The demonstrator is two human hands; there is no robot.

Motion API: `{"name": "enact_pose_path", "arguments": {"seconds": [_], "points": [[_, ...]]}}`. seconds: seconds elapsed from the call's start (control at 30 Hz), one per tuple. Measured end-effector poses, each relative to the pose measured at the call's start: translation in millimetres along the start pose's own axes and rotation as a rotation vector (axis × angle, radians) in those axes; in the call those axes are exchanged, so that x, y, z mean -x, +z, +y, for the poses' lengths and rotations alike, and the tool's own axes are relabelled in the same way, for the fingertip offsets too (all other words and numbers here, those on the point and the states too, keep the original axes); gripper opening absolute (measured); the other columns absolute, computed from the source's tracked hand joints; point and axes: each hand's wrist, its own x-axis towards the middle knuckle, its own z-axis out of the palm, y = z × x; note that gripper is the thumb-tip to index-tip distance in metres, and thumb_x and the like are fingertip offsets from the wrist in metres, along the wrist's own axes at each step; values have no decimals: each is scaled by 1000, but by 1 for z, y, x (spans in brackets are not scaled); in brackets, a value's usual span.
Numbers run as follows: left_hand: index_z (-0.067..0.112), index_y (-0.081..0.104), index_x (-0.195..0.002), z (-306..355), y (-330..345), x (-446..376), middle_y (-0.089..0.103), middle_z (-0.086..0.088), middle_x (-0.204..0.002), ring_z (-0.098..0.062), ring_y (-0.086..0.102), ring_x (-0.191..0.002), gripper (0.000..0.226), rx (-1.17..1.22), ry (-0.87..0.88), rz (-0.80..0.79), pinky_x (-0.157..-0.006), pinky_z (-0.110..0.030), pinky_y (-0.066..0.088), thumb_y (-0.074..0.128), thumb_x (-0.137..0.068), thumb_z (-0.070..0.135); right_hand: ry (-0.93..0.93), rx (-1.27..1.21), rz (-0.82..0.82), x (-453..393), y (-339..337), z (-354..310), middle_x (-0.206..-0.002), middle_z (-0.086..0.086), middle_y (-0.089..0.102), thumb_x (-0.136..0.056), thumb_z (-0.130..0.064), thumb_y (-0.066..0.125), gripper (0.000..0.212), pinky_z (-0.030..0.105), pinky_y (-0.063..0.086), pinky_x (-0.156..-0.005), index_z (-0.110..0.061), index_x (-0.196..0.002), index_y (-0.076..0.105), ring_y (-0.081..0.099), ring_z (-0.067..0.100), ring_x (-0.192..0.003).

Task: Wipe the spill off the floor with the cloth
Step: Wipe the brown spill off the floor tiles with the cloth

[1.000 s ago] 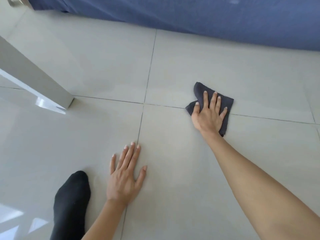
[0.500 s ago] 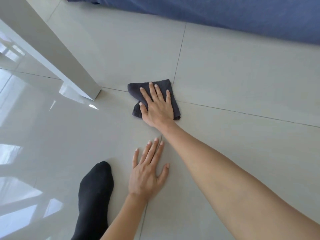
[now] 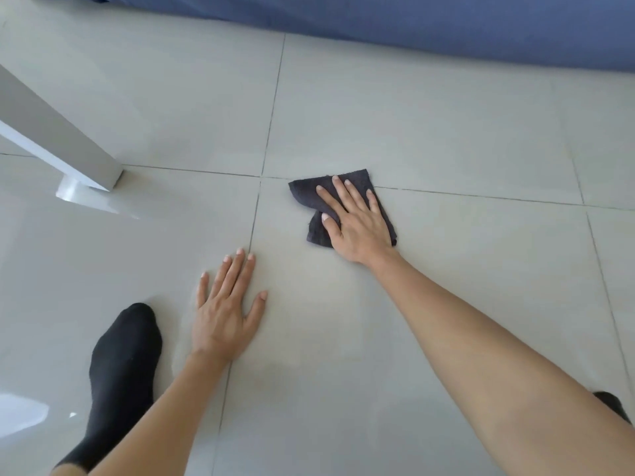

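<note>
A dark grey folded cloth (image 3: 305,194) lies flat on the pale tiled floor (image 3: 446,269), just right of where the grout lines cross. My right hand (image 3: 357,225) presses down on the cloth with fingers spread, covering most of it. My left hand (image 3: 223,314) rests palm down on the floor nearer to me, fingers apart, holding nothing. A faint damp sheen shows on the tile between my hands; no distinct spill can be made out.
A white furniture leg (image 3: 82,159) stands on the floor at the left. Blue fabric (image 3: 446,25) runs along the far edge. My foot in a black sock (image 3: 120,365) is planted left of my left hand; another sock tip (image 3: 615,407) shows at the right edge.
My right hand slid the cloth left toward the furniture leg, then back right across the grout crossing. My left hand stayed planted on the floor.
</note>
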Motion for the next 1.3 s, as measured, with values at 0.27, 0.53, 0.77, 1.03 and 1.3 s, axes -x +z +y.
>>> {"name": "enact_pose_path", "arguments": {"seconds": [0.27,0.53,0.77,1.03,1.3], "points": [[21,26,-151,43,9,7,15,12,-156,-11,13,-146,62,23,94,-41,-119,-38,5,18,-92,36,170,-3,15,49,-17,106,-163,-7,2,-100,-43,23,55,44,2,-121,-39,-153,8,3,14,-150],[28,25,-151,38,21,8,16,14,-157,-3,13,-144,56,12,84,0,-116,-27,1,22,-96,36,356,-39,49,96,-28,210,-163,-8,3,-101,-42,22,53,43,1,-121,-39,-152,11,4,13,-150],[30,24,-151,36,22,8,16,14,-157,-3,13,-145,56,11,83,7,-116,-26,2,24,-95,37,573,-68,67,138,-38,280,-163,-8,2,-97,-48,15,56,43,1,-121,-41,-152,8,2,13,-150],[30,23,-151,36,24,8,15,14,-158,-4,13,-145,56,5,75,7,-116,-29,5,23,-96,38,837,-127,76,182,-32,284,-163,-3,-3,-98,-47,13,58,47,-2,-120,-36,-154,4,-2,16,-150],[30,18,-152,19,9,28,8,16,-157,-3,5,-144,62,-21,75,-85,-116,-33,3,20,-94,52,964,-158,103,183,-17,205,-163,4,-6,-98,-48,14,60,55,-2,-118,-30,-155,3,-5,20,-150]]}}
